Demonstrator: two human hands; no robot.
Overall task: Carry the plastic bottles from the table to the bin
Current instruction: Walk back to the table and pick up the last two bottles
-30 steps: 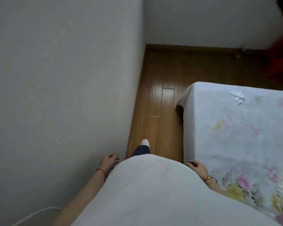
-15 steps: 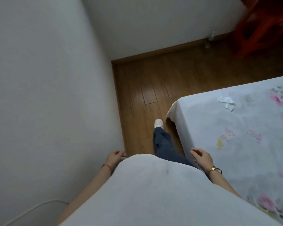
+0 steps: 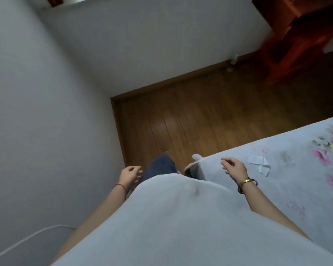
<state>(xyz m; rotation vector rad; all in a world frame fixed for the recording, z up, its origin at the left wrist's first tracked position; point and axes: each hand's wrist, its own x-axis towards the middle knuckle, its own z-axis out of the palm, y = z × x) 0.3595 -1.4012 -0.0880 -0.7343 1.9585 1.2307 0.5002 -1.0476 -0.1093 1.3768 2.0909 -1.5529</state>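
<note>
Left hand [image 3: 130,174] low beside the hip, fingers loosely curled, holding nothing, a thin red cord [image 3: 120,186] around the wrist. Right hand [image 3: 234,168] also empty, fingers half bent and relaxed, hovering over the near corner of the bed [image 3: 288,189]; impossible to tell whether touching the sheet or just above it. Gold bracelet [image 3: 245,181] and dark hair tie [image 3: 240,190] on the right wrist. Between the hands, a pale shirt [image 3: 171,223] filling the lower frame, with a dark-blue trouser leg [image 3: 160,167] stepping forward past it. Just beyond the right hand, near the bed's edge, a crumpled bit of white paper [image 3: 260,164] on the flowered sheet. Wooden floor [image 3: 210,121] ahead, bounded by pale walls [image 3: 46,112] meeting at a corner. White cable [image 3: 27,239] along the left wall at lower left. Red furniture [image 3: 296,39], blurred, in the far upper right corner of the room. No plastic bottles, table or bin anywhere in view; no containers visible.
</note>
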